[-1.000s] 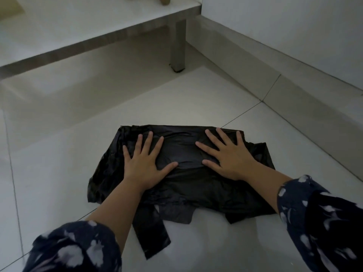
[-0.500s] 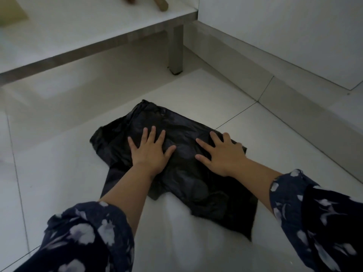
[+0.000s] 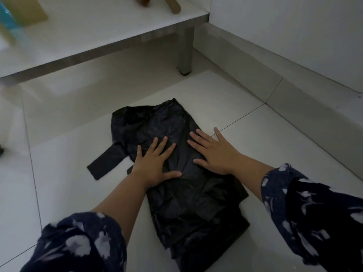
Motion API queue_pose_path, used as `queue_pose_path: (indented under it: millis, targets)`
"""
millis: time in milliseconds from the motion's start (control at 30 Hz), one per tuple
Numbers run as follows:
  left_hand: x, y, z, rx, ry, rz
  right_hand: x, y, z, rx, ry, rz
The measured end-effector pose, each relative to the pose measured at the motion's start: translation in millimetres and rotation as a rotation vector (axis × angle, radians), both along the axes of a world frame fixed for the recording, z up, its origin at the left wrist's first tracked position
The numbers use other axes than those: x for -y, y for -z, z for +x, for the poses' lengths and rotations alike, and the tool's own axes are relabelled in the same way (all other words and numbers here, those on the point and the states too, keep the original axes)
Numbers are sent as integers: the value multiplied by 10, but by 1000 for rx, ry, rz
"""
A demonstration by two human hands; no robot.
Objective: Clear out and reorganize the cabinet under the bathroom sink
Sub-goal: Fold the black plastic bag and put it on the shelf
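A teal item [image 3: 7,18] and a yellow-green box [image 3: 25,10] stand at the far left of the cabinet shelf [image 3: 102,34]; both are blurred. A small dark object [image 3: 1,151] lies on the floor [image 3: 59,193] at the left edge of the view; what it is cannot be told.

A black bag [image 3: 176,203] lies flat on the floor in front of the shelf, running from near the shelf toward the person. One strap [image 3: 106,163] of the bag sticks out to the left and lies flat on the tile.

The left hand [image 3: 155,163] rests palm down on the left side of the bag, near its middle. Its fingers are straight and spread wide, the thumb pointing right. It holds nothing. The left sleeve [image 3: 78,244] is dark with pale flower marks.

Two brown objects [image 3: 157,2] lie at the far edge of the shelf, cut off by the top of the view. A metal leg [image 3: 184,54] supports the right front corner of the shelf and stands on the floor.

The right hand [image 3: 216,152] rests palm down on the right side of the bag, just beside the left hand but apart from it. Its fingers are straight and spread wide; the outermost reaches past the bag edge onto the tile. It holds nothing. The right sleeve [image 3: 314,213] has the same pattern.

A tiled skirting [image 3: 275,83] and a white wall [image 3: 294,32] run along the right.
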State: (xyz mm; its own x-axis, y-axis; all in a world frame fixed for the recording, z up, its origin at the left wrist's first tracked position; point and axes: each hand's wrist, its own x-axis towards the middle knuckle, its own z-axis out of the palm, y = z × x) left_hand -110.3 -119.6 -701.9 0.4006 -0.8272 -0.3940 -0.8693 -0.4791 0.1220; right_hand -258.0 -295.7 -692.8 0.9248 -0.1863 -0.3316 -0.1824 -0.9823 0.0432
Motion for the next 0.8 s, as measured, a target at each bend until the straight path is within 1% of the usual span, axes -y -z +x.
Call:
queue_pose_path:
  millis: [100,200,300,400,467,533,633,800]
  targets:
    - [-14,-39,187,17,84,-8,-32,93,-104,27,50,42]
    - [-123,-41,283,35,25,-108,-115,108,-194,157,96,48]
    - [-365,6,361,-51,-47,-220,-1,64,-200,235,68,102]
    - [-535,45,494,-81,-68,-261,144,36,-172,219,61,170]
    - [-560,70,555,-67,-58,-271,200,92,-174,152,76,202]
    - [-559,105,585,-34,-37,-276,237,175,-192,130,92,228]
    - [-547,148,610,-12,-55,-335,279,250,-208,166,102,245]
    - [-553,183,594,-25,-112,-443,238,272,-252,287,130,248]
